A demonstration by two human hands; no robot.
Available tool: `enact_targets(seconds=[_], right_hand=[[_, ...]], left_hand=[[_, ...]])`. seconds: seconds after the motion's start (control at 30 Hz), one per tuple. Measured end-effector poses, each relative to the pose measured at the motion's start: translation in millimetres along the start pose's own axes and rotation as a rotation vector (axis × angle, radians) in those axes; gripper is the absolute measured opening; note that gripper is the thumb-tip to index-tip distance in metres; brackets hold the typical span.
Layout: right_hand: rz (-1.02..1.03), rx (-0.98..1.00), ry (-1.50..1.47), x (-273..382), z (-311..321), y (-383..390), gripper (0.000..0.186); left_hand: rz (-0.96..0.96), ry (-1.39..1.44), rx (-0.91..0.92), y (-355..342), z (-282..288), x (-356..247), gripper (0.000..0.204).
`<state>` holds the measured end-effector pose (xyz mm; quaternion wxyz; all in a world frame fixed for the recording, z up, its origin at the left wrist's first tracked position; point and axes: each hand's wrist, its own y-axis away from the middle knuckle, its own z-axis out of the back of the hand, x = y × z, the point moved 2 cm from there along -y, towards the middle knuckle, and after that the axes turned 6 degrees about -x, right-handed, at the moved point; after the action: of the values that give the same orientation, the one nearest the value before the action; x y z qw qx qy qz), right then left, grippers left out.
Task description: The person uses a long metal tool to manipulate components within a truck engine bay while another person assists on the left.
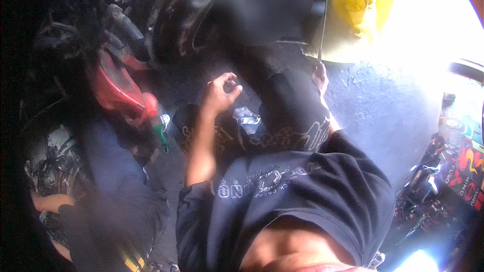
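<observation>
My left forearm [201,141] stretches forward, my left hand [220,95] at 11 o'clock, fingers half curled, thumb apart, the grip slack and open. At 2 o'clock my right hand [321,75], arm extended, closes around the near end of a thin rod [323,25] pointing toward 12, beside crumpled yellow material [370,2].

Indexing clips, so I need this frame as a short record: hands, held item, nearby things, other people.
left hand: raised, fingers loosely curled, nothing visible in it
right hand: gripping a thin rod
rod: points up the picture, left of a crumpled yellow sheet
between the hands, lower: pale crumpled item, material unclear
left side: curved red part, green object just below it
other people: co-worker in dark clothes, lower left
</observation>
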<state>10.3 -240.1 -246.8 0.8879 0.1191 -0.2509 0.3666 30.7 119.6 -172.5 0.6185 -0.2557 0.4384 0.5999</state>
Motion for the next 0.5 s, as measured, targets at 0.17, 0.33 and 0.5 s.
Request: enact_targets(seconds=[0.17, 0.33, 0.5], right_hand=[[-0.083, 0.293, 0.085, -62.0, -23.5, -8.0, 0.029], [-0.164, 0.213, -0.003, -82.2, -36.8, -11.7, 0.033], [-0.158, 0.265, -0.006, -77.5, -27.5, -3.0, 0.032]], left_hand=[[0.033, -0.083, 0.026, -4.5, -7.8, 0.9, 0.037], [0.021, -0.069, 0.060, -14.6, -9.9, -5.4, 0.038], [0.084, -0.066, 0.082, -13.1, -8.1, 1.8, 0.041]])
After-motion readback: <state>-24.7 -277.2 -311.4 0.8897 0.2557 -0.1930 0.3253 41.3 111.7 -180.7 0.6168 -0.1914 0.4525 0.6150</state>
